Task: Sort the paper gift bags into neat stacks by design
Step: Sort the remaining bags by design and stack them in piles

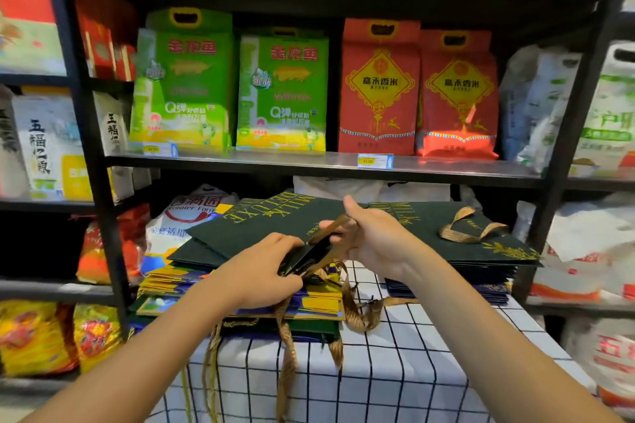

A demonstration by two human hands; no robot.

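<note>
A dark green gift bag [261,227] with gold "MILK DELUXE" lettering lies flat on top of a mixed pile at the left of the table. My left hand [264,268] grips its near edge. My right hand [371,237] pinches the bag's gold ribbon handle [335,225] and pulls it up. Under it lie blue-and-yellow gift bags [171,282] and more green ones, with gold ribbons hanging over the table front. To the right is a separate stack of dark green bags [481,244], its ribbon handle [470,227] on top, over dark blue bags.
The table carries a white cloth with a black grid [395,371]. Black metal shelving [99,182] stands right behind it, holding green and red rice bags [281,93] above and plastic sacks at both sides. The shelf board hangs low over the stacks.
</note>
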